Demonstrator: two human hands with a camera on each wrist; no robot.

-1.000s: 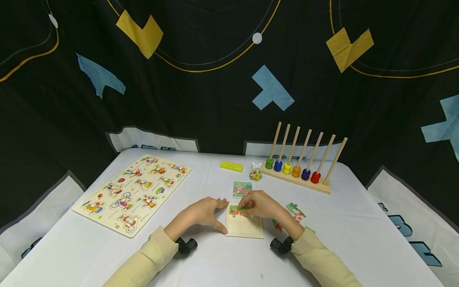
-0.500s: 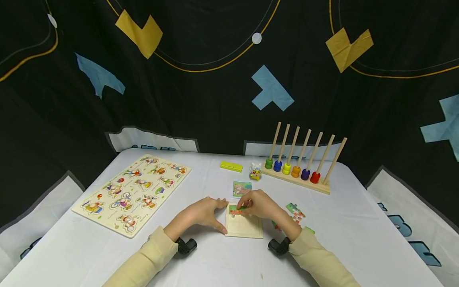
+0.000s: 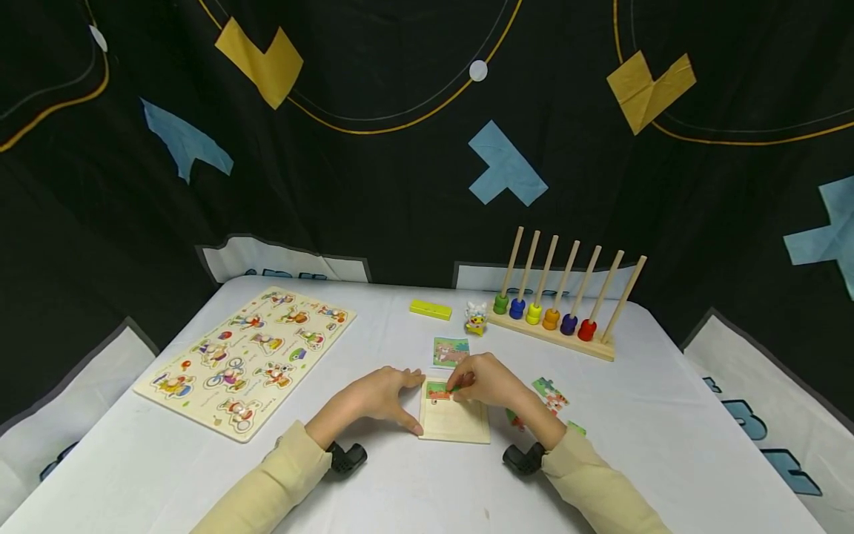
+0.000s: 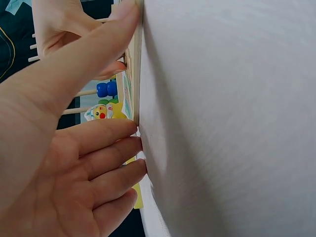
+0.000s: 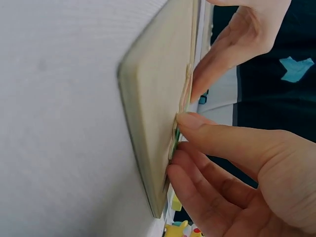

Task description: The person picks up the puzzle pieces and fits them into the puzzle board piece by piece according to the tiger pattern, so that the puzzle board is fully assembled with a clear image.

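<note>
Right hand (image 3: 490, 380) pinches thin green jigsaw piece (image 5: 174, 141) at far edge of pale square wooden tray (image 3: 454, 425), well off far edge of white-covered table (image 3: 394, 493); left hand (image 3: 382, 397), fingers extended, braces tray's left edge. If misaligned, piece could ride up on adjoining red-and-green jigsaw piece (image 3: 437, 393).

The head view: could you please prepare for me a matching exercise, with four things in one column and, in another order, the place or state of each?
1. figurine
2. left hand
3. picture card
4. right hand

A. pinching a puzzle piece at the wooden tray
B. next to the peg rack
C. beyond the tray's far edge
D. against the tray's left edge

Pairs: 1-B, 2-D, 3-C, 4-A
</note>
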